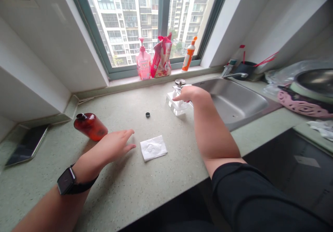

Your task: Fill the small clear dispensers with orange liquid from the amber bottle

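My left hand [118,145] hovers over the counter with fingers stretched out and thumb apart, holding nothing. Just beyond it a translucent red-brown bottle [91,126] with a dark neck leans at a tilt. To that hand's right lies a folded white tissue [153,148], and farther back a small black cap [147,115]. My right hand [191,94] reaches to a clear, box-like container [179,111] with white contents beside the sink. Its thumb points left over the container and its other fingers are bent, mostly hidden; what they grip cannot be made out.
A steel sink [234,100] with a faucet [236,75] is at right. On the windowsill stand a pink pump bottle [144,65], a red bag [162,58] and an orange bottle [189,55]. A dark phone-like slab [27,145] lies left; a pink basket [299,103] sits far right.
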### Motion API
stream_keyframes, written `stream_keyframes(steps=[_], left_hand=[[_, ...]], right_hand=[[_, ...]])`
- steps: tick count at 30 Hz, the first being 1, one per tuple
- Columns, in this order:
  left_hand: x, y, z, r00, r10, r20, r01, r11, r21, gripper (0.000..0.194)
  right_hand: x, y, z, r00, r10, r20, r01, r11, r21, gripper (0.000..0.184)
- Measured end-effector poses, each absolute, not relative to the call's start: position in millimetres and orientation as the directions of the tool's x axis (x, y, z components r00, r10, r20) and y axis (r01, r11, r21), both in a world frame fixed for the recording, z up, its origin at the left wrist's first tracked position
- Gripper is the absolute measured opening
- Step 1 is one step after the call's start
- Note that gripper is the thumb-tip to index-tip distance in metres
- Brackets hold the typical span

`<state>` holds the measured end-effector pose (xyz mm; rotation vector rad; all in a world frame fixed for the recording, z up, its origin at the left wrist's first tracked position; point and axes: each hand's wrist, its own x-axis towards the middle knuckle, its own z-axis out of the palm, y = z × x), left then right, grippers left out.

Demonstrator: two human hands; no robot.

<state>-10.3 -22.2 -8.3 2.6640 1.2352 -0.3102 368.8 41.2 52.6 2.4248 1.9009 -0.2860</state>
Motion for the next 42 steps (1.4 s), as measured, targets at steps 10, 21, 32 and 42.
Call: stream_keyframes(steps=[10,21,32,42], left_hand=[[-15,-19,-5,0.669,0.726,-0.160,0.743,-0.661,0.110,0.049],[2,-21,-18,0.582,0.748,0.318,0.730,-0.653,0.200,0.088],[8,-23,-30,0.544,0.789,0.284,0.772,-0.604,0.199,0.064],[5,-17,-30,0.551,0.795,0.253,0.780,-0.599,0.184,0.050]], right_hand=[[344,31,69,0.176,0.921,-0.349,0.978,-0.203,-0.043,0.023],[229,-7,68,-0.320,0.934,-0.160,0.946,0.307,-0.102,0.025],[200,-11,44,-0.341,0.938,-0.058,0.935,0.332,-0.127,0.029],[200,-2,32,-0.430,0.902,-0.023,0.894,0.422,-0.153,0.022]])
